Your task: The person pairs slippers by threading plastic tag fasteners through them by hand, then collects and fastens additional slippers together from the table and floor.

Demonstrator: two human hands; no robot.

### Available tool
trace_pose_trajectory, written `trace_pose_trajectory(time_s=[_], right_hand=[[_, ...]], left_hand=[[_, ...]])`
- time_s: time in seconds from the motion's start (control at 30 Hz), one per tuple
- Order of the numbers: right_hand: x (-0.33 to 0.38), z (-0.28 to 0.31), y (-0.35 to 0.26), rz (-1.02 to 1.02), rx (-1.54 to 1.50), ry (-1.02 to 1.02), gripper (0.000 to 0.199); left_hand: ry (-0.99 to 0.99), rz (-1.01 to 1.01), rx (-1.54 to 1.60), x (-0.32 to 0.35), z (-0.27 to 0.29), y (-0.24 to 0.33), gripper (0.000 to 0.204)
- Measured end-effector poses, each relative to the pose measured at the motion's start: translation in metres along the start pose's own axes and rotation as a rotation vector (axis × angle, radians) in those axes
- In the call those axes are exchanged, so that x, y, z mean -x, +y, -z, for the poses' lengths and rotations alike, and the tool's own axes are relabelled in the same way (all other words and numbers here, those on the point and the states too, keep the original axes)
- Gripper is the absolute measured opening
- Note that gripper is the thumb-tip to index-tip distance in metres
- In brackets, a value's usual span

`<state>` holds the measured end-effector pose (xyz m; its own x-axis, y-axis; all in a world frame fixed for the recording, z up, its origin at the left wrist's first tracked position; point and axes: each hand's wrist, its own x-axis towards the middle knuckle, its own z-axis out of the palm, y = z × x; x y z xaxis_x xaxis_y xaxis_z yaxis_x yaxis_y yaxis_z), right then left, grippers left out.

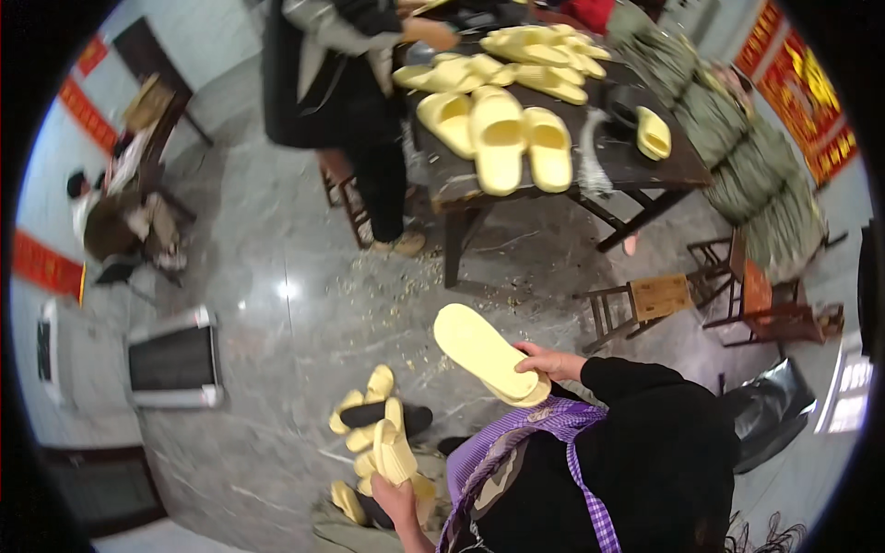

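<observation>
My right hand (550, 361) is closed on the heel end of a pale yellow slipper (475, 341), its flat sole turned up. Beneath it shows the edge of another yellow piece (524, 396), perhaps the same pair. Lower down, my left hand (396, 500) grips another yellow slipper (396, 456), held tilted. Just beyond that hand, several loose yellow slippers (348, 415) lie on the floor with a dark, sole-shaped piece (410, 419) among them. More slippers lie on greenish cloth (332, 525), partly hidden by my left hand.
Ahead is a dark table (590, 166) bearing several yellow slippers (501, 138). A person in black (323, 83) stands at its left. Wooden stools (659, 297) and green bundles (710, 129) are at the right. Crumb-like bits litter the floor (277, 341). Another person (120, 212) sits far left.
</observation>
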<state>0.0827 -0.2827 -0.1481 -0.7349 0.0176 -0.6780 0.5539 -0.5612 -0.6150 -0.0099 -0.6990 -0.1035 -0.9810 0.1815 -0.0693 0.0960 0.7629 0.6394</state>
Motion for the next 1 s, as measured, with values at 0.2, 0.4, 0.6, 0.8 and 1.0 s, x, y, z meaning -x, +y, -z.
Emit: trace_pose_trajectory(time_s=[0.2,0.4,0.6,0.8,1.0], right_hand=[[0.08,0.105,-0.038,0.184,-0.274,0.139,0.072],[0.148,0.188,-0.104,0.538,-0.387,0.295,0.069],[0.186,0.247,-0.142,0.956,-0.581,0.545,0.066],[0.213,0.265,-0.157,1.087,-0.664,0.698,0.065],[0.214,0.283,-0.177,1.006,-0.621,1.04,0.063]], left_hand=[[0.052,0.076,0.377,-0.082,-0.022,0.173,0.044],[-0.131,0.11,1.176,-0.134,-0.076,0.332,0.049],[-0.344,0.304,1.379,-0.138,-0.118,0.449,0.05],[-0.662,0.481,1.501,-0.175,-0.149,0.482,0.045],[-0.9,0.468,1.453,-0.215,-0.206,0.538,0.043]])
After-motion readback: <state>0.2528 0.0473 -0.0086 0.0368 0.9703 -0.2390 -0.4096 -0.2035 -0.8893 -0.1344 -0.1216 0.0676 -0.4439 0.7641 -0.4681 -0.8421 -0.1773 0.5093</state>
